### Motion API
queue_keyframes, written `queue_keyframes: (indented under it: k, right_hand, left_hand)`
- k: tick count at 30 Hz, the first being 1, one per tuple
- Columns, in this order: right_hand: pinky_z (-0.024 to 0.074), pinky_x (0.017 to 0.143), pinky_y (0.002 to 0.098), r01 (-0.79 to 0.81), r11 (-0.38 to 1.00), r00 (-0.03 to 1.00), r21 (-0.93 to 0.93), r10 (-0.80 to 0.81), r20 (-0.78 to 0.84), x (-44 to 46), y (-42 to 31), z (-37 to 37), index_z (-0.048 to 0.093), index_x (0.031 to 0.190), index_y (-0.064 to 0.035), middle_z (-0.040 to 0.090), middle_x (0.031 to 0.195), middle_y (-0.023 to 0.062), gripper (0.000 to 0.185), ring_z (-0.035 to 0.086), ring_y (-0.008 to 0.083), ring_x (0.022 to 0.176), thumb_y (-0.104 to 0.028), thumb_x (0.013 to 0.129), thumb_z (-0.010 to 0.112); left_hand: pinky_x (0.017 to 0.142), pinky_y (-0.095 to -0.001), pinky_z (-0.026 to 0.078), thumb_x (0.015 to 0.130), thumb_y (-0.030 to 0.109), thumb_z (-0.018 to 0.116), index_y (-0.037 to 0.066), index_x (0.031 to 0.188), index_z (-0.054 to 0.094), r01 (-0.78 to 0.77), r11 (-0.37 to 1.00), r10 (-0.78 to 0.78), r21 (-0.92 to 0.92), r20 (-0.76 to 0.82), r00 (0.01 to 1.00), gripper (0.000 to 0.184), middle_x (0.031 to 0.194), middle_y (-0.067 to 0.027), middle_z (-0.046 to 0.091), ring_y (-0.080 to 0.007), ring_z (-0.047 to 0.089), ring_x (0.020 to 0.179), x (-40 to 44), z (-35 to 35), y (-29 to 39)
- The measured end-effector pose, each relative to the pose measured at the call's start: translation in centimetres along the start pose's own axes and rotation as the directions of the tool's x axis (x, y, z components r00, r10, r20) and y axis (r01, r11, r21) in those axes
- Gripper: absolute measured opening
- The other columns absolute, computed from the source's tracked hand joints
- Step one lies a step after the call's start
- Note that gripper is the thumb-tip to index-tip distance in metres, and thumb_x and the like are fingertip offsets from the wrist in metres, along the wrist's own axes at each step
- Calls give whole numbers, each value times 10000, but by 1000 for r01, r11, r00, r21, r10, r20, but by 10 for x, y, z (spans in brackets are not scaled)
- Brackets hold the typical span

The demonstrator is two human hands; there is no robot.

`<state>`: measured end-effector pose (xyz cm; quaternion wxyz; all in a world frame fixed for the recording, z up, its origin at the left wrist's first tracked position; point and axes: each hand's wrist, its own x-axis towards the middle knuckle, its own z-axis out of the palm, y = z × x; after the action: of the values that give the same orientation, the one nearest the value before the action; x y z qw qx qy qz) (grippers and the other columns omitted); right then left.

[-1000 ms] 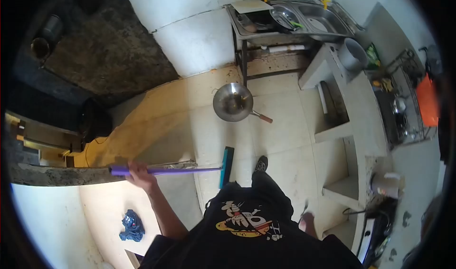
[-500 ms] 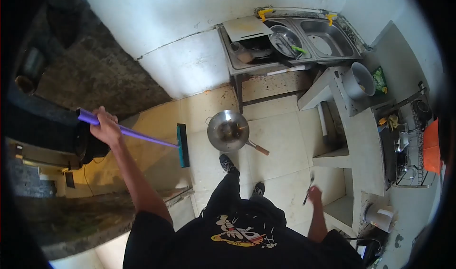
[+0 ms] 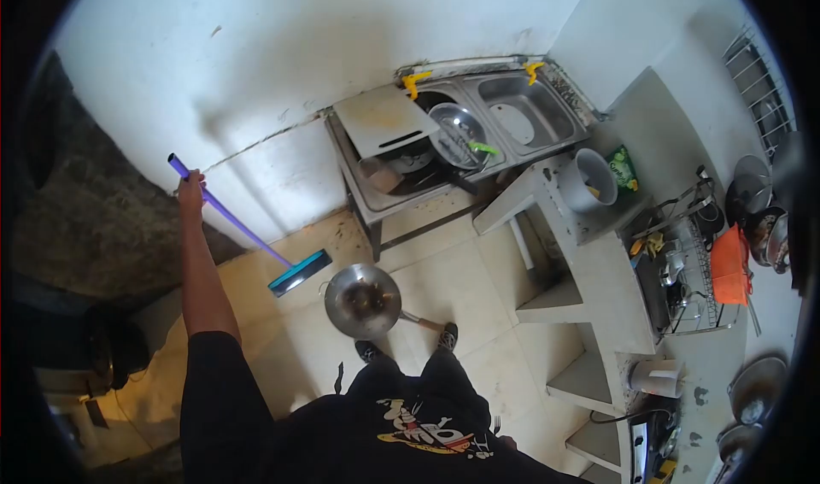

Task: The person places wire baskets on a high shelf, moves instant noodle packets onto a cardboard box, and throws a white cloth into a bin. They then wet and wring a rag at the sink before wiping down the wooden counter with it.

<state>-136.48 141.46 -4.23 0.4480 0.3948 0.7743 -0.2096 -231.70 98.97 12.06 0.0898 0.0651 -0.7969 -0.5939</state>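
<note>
My left hand (image 3: 192, 188) is stretched out at the left, its fingers wrapped round the purple handle of a push broom (image 3: 239, 225). The broom's teal and black head (image 3: 299, 273) is low, near the foot of the white wall; I cannot tell whether it touches the floor. My right hand (image 3: 509, 443) shows only in part beside my black shirt, with the tines of a fork (image 3: 497, 424) sticking up next to it. On the floor just beyond my shoes stands a wok (image 3: 363, 303) with dark residue inside, its wooden handle pointing right.
Ahead is a metal double sink (image 3: 523, 112) holding a steel bowl (image 3: 457, 134), with a board (image 3: 382, 115) across its left side. A concrete counter (image 3: 598, 266) runs along the right, bearing a grey pot (image 3: 588, 181), a dish rack (image 3: 688, 270) and an orange basket (image 3: 730, 266).
My left hand has carried the broom forward, its head swinging toward the wall. My right hand has drawn in against my body with the fork. I have stepped closer to the wok and sink.
</note>
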Motion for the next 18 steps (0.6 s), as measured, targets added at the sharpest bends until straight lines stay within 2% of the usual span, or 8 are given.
queue_keyframes:
  k: [2,3,5,7,9,10,13,18]
  right_hand:
    - [540,717,460,50,986,999,-158,-52,-7,10,1,-36,697,775,-104,687,868,114,243,672,299,847,-325,788,597]
    - [545,709,441,297,908,952,-295,-307,12,28,18,-51,683,771,-102,685,866,88,196,673,275,829,-296,764,657]
    - [544,732,401,-27,934,989,357,76,-125,57,13,-106,654,826,-101,702,872,79,219,681,263,852,-304,768,711]
    - [533,677,400,306,925,806,-223,-377,-457,92,11,-182,631,805,-89,685,786,99,203,679,270,771,-281,790,696]
    - [520,652,400,293,909,858,296,-113,-502,71,-59,-307,616,808,-73,664,744,124,165,670,278,729,-224,801,684]
    - [517,653,400,376,896,796,236,-182,-577,86,-77,-352,605,802,-64,659,742,127,155,666,277,722,-201,802,677]
    - [508,639,392,528,806,722,269,-260,-641,85,-173,-494,570,806,-33,633,738,143,163,650,255,700,-169,808,661]
    - [473,493,308,807,501,562,312,-491,-665,194,-292,-630,577,823,-43,579,644,52,117,580,132,555,-148,874,589]
  left_hand:
    - [637,-331,472,880,285,625,34,969,622,5,998,-3,56,-51,999,266,815,-59,633,-152,585,727,41,18,-8]
    - [684,-342,475,881,288,626,21,1001,614,-68,989,83,134,-109,991,293,848,-73,637,-171,595,769,48,29,-9]
    - [780,-362,482,881,294,627,-3,1067,596,-187,932,261,311,-215,941,352,913,-101,646,-210,615,853,39,43,21]
    - [988,-384,406,862,313,657,-22,1348,405,-77,958,111,277,-110,988,642,1235,-212,561,-308,542,1162,37,46,30]
    - [1039,-383,372,853,320,666,0,1461,266,-96,946,146,311,-142,979,795,1374,-255,469,-334,475,1269,38,50,17]
    - [1094,-378,309,836,314,684,25,1511,90,-74,949,119,305,-133,984,945,1476,-274,329,-355,377,1351,19,48,23]
    - [1077,-347,323,864,154,635,24,1502,191,-212,954,231,214,-70,970,788,1472,-252,357,-310,383,1344,-31,31,-34]
    - [811,-344,450,922,261,559,65,1394,382,318,940,-323,123,18,946,541,1202,-120,527,-217,517,1006,-304,35,-139]
